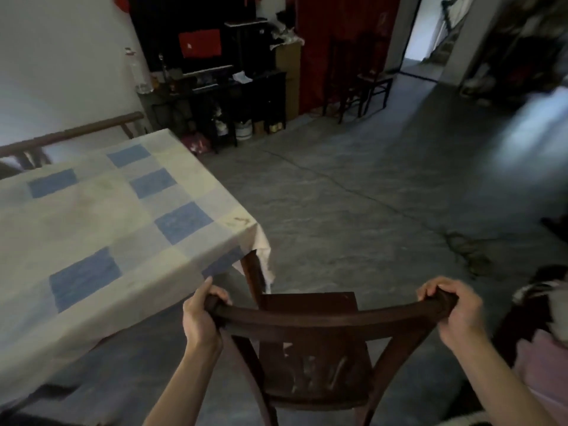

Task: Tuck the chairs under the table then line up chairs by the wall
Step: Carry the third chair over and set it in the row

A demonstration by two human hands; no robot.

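Note:
A dark wooden chair (316,358) stands right in front of me, its back towards me and its seat near the table's corner. My left hand (201,315) grips the left end of the chair's curved top rail, and my right hand (455,309) grips the right end. The table (92,216) on the left carries a cream cloth with blue squares; one wooden leg shows under its near corner. Another chair's top rail (76,133) shows behind the table by the white wall. Two more dark chairs (359,84) stand at the far wall next to a red curtain.
A dark cabinet (227,87) with bottles and clutter stands at the back wall, with a pot and small items on the floor below it. Bare concrete floor (353,195) stretches ahead and right. An open doorway (427,35) lies at the far right. Pink cloth (541,364) sits at my right.

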